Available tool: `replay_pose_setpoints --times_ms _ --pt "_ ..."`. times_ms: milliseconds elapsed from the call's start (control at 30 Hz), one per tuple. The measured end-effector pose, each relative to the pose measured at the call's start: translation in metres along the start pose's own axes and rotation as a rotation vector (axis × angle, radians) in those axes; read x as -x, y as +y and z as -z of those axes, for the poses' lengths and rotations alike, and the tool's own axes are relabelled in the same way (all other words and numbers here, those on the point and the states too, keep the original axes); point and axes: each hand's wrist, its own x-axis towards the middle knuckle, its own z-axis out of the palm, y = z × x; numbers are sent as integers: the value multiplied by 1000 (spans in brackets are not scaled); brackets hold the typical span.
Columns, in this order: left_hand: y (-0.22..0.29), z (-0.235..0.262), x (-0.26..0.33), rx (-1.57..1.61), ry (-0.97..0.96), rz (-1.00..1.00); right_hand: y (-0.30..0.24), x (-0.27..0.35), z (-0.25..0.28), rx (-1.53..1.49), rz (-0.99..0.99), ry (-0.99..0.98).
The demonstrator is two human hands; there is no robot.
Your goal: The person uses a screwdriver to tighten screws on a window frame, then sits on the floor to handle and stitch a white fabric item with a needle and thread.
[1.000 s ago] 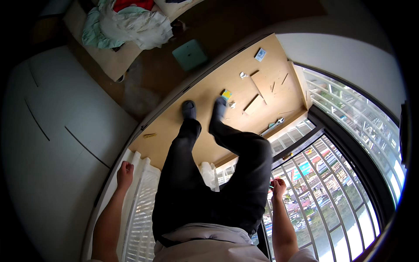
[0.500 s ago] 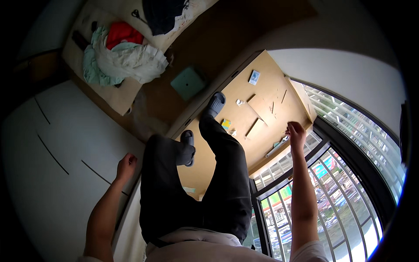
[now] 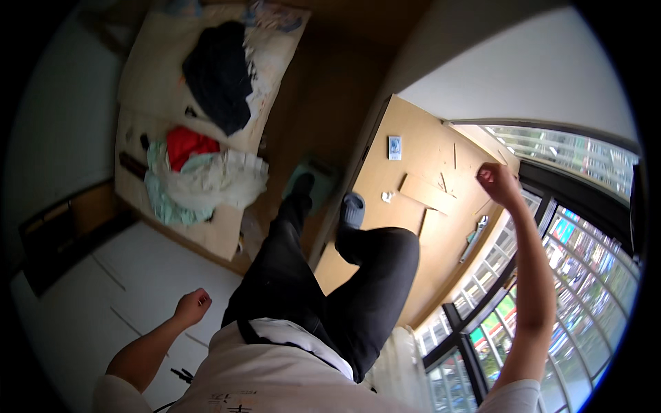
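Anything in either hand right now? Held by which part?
Nothing visible in the left hand or right hand; both are curled, so something small could be hidden.

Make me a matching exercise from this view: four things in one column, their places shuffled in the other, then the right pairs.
Things
1. left hand
2. right hand
3. red cloth
4. small blue-and-white packet

Places
A. on the beige surface at upper left, beside a rumpled white cloth
B. in the picture's right part, higher in view than the other hand
C. flat on the pale wooden platform
D. in the picture's lower left, seen against the white panel

Right pairs
1-D; 2-B; 3-A; 4-C
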Motion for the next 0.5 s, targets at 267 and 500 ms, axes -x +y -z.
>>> replay_pose_setpoints --times_ms 267,500 --pt "6 19 -349 -219 350 -176 46 113 -157 -786 -327 528" --pt "30 53 -290 -151 39 -496 -78 201 -367 -814 -588 378"
